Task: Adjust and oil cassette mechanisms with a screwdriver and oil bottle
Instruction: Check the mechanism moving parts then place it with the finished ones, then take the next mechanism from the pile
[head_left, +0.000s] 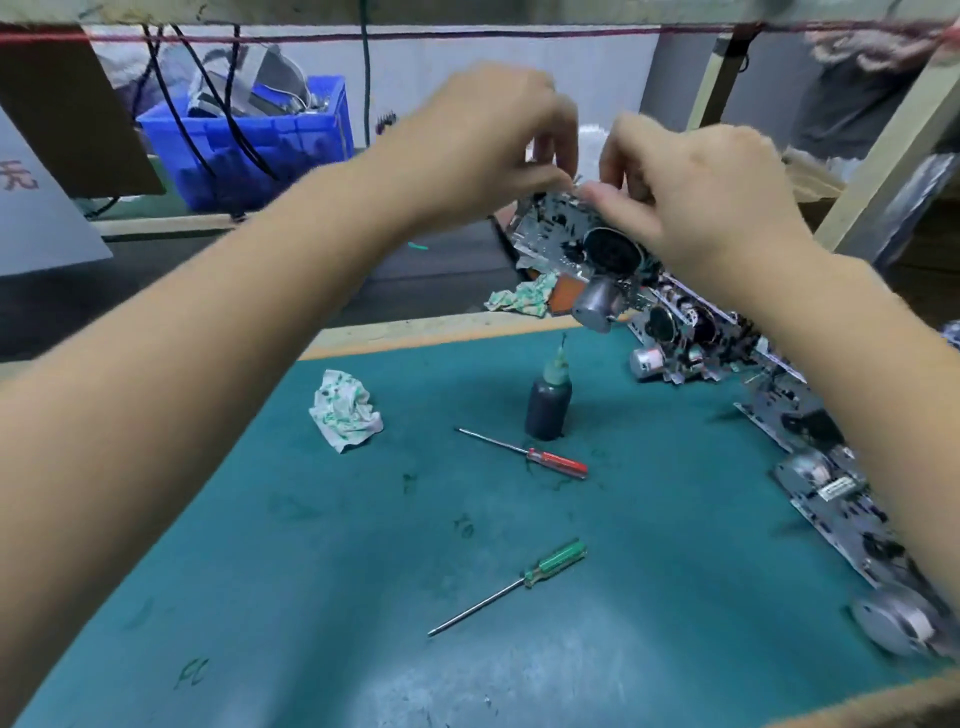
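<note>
Left hand: we see our left hand (498, 140) raised at 12 o'clock over the mat, fingers curled down and pinching the top edge of the mechanism (576, 244).
Right hand: our right hand (696, 192) is just beside the left, thumb and fingers closed on the same top edge; both hands hold the mechanism off the surface, tilted, with its motor (597, 306) hanging at the bottom.
Oil bottle: the bottle (549, 402) stands upright near the mat's centre, below the held mechanism.
Screwdrivers: the red screwdriver (524, 453) lies touching or just beside the bottle's base, at its 6 o'clock; the green screwdriver (511, 584) lies further toward 6 o'clock, apart from it.
Surface: we work on a green mat (363, 597), marked with dark smudges, edged by a wooden rim; a crumpled rag (345, 408) lies at 9 o'clock of the bottle.
Row: more mechanisms (810, 441) lie along the mat's edge from 2 to 4 o'clock.
Room: a blue bin (249, 140) of parts and cables sits at 11 o'clock behind the bench; a second rag (519, 299) lies beyond the rim at 12 o'clock.
</note>
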